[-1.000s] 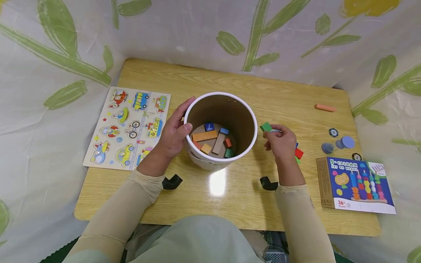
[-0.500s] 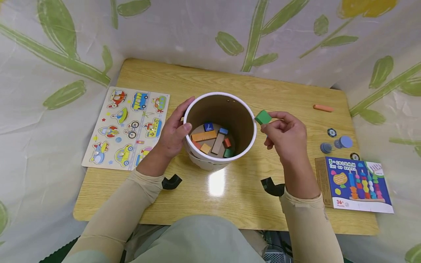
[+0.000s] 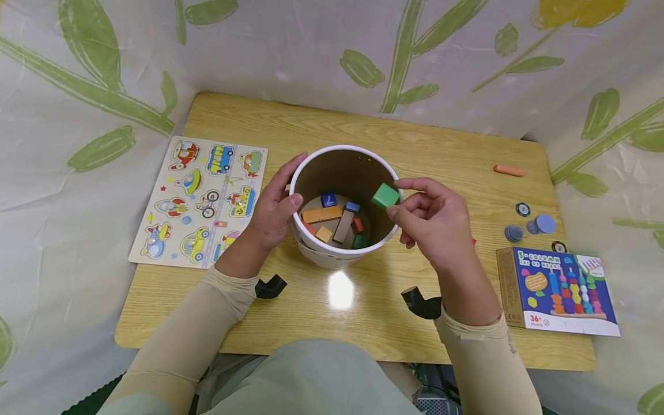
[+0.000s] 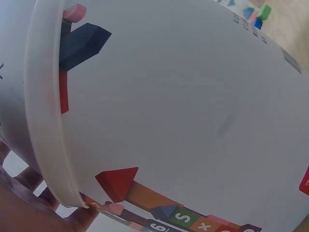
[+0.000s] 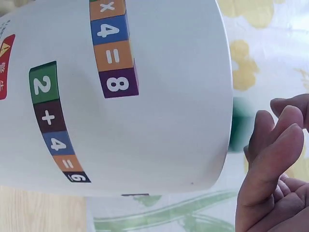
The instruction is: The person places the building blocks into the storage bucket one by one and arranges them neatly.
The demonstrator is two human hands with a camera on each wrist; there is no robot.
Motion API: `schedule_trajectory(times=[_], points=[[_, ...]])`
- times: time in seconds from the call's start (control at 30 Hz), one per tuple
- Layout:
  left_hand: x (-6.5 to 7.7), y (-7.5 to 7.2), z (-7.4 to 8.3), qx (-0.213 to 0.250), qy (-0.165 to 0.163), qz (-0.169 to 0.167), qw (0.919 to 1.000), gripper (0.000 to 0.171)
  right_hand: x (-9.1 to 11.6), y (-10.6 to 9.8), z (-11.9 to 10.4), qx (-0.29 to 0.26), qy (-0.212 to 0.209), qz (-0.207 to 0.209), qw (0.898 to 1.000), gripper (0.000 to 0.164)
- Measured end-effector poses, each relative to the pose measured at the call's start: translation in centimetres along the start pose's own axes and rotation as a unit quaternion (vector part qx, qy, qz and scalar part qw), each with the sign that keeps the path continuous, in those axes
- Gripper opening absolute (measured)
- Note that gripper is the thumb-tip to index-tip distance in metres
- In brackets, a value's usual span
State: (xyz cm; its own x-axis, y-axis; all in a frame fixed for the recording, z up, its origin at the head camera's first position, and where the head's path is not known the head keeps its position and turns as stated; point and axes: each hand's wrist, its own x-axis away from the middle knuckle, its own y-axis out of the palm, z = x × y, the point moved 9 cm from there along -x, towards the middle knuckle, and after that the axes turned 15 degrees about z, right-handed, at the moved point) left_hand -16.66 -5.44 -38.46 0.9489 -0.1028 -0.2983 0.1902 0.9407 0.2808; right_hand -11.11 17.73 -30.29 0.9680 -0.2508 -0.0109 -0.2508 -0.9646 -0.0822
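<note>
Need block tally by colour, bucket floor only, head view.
Blue blocks: 2
Orange to yellow-orange blocks: 2
Red to red-orange blocks: 2
Tan block: 1
Dark green block: 1
Total: 8 visible, excluding the raised green block at the right hand.

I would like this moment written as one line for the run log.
left hand: grips bucket | right hand: green block at bucket mouth, hold or release unclear | inside bucket: colored blocks

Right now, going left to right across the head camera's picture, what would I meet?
Picture board, left hand, white bucket, right hand, bead-set box.
</note>
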Motion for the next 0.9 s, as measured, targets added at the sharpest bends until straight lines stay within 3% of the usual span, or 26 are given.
schedule_trajectory(times=[0.17,0.33,0.43,0.6,0.73,0.9], points=[[0.0,0.1,0.1,-0.008,-0.002,-0.001,1.0,0.065,-0.5,-1.6,-0.1,-0.021,-0.022,0.028,0.999,0.034],[0.0,0.0,0.1,-0.017,-0.006,0.0,0.9998,0.065,-1.9,-6.1,1.6,-0.055,-0.028,0.106,0.992,0.035],[0.0,0.0,0.1,-0.022,-0.007,0.0,0.9997,0.065,-2.6,-9.6,4.4,-0.043,0.003,0.169,0.985,0.035],[0.0,0.0,0.1,-0.031,-0.003,-0.002,0.9995,0.065,-2.5,-14.6,10.1,-0.016,0.092,0.245,0.965,0.037],[-0.1,0.2,0.0,-0.032,-0.004,-0.006,0.9995,0.065,-1.0,-18.2,13.9,-0.007,0.143,0.293,0.945,0.041],[-0.1,0.1,0.1,-0.022,-0.007,0.004,0.9997,0.065,1.2,-21.0,18.6,0.023,0.202,0.323,0.924,0.043]])
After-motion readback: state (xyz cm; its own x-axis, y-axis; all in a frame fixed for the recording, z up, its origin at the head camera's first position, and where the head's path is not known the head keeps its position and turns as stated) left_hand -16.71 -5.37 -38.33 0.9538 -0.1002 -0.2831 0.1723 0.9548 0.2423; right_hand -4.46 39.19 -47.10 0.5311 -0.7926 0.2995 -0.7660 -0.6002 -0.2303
